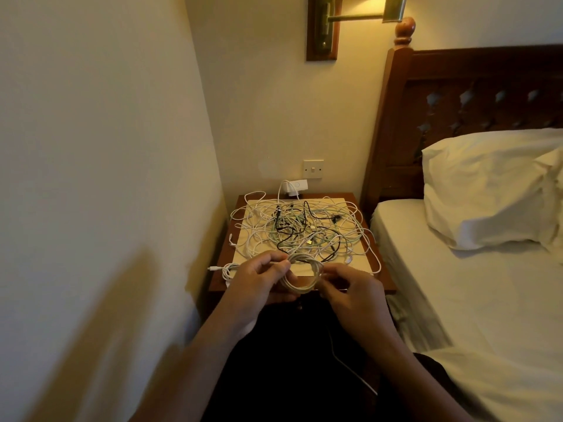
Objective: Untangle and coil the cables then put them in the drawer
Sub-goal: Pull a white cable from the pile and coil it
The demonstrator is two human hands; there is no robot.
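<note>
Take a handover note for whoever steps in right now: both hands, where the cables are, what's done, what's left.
Left hand pinches a strand of the white coil. Right hand grips its other side, in front of the nightstand.
Tangle of white, black and pale green cables lies on the nightstand. A small white bundle sits at its front left corner.
Done: one white cable mostly coiled.
Left: finish that coil, untangle and coil the rest, and put all of them in the drawer, which cannot be made out here.
</note>
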